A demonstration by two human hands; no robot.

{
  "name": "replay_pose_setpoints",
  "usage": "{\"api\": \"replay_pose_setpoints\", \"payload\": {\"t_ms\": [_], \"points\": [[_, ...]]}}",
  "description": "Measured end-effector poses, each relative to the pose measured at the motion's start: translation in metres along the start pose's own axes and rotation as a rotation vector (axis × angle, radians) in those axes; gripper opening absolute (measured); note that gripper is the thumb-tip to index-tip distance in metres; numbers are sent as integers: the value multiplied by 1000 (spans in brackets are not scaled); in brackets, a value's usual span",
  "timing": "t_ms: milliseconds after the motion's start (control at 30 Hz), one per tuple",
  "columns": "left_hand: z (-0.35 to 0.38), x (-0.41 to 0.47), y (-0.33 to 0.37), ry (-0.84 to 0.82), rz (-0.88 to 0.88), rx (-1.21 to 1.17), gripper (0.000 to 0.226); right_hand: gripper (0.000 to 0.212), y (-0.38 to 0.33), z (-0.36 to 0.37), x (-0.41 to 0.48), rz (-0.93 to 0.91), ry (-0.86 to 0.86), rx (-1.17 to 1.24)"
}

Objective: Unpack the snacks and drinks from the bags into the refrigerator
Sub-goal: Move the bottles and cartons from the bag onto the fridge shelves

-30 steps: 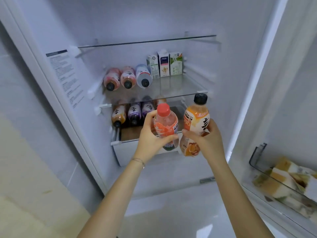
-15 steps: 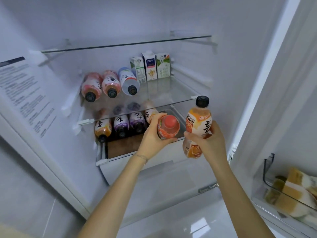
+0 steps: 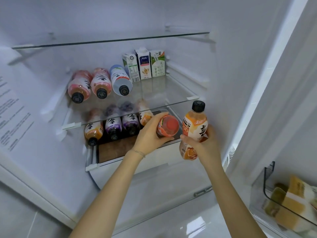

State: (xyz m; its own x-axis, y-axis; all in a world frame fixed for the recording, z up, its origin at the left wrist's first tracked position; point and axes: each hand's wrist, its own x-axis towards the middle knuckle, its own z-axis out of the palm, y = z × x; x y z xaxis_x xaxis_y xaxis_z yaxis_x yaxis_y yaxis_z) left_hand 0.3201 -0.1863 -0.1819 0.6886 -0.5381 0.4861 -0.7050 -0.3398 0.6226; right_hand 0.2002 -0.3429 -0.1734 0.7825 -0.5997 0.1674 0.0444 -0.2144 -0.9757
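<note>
Left hand [image 3: 151, 134]: curled round red-capped bottle [image 3: 167, 127] — tipped on its side, cap toward the camera.
Right hand [image 3: 204, 145]: gripped upright orange bottle [image 3: 194, 129].

The left hand [image 3: 151, 133] covers most of a red-capped bottle [image 3: 169, 127], whose label is unreadable. The right hand [image 3: 204, 145] hides the middle of an orange bottle [image 3: 195, 124]. Snack packs [image 3: 291, 201] in the door bin [image 3: 264, 181] are blurred and cut off by the right edge. A wall sticker [image 3: 12, 117] runs off the left edge, its print illegible.
</note>
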Motion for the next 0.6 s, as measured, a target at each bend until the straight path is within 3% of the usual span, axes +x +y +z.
{"api": "replay_pose_setpoints", "payload": {"t_ms": [600], "points": [[14, 26, -33, -139, 201, 312, 77, 53, 8, -1, -5, 33, 8, -1]]}}
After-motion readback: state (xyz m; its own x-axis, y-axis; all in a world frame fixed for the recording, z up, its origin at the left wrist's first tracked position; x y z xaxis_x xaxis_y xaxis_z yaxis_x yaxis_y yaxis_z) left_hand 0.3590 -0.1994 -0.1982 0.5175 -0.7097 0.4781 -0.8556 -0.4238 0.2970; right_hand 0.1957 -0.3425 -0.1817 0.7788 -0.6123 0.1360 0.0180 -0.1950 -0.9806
